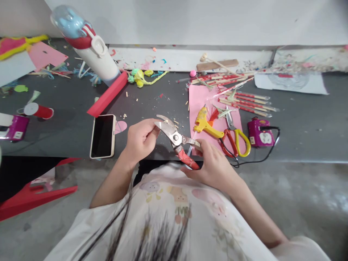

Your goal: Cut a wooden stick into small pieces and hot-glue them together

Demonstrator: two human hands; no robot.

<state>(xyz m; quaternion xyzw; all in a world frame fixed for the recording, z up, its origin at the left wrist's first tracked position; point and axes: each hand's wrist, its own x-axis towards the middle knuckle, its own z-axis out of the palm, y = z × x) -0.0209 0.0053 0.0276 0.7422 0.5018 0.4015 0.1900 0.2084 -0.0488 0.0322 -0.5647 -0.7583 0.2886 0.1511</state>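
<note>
My right hand point(213, 159) grips the handles of pruning shears point(176, 137), one handle wrapped in worn red. Their metal blades are spread and point up and left, over the table's front part. At the blade tips, my left hand point(143, 139) is closed in a pinch. What its fingers hold, if anything, is hidden. A small pale bit lies between the blades. Short wooden offcuts point(176, 122) are scattered just beyond the shears. Close to my right hand, a yellow glue gun point(204, 123) and scissors point(236, 139) with red and yellow handles rest on pink paper point(196, 99).
Left of my hands lie a phone point(102, 137) and a red bar point(108, 94) by a white bottle point(95, 58). Red-wrapped sticks point(247, 101) lie back right. A purple box point(260, 133) with a black cable is at the right. A red spool point(43, 111) lies far left.
</note>
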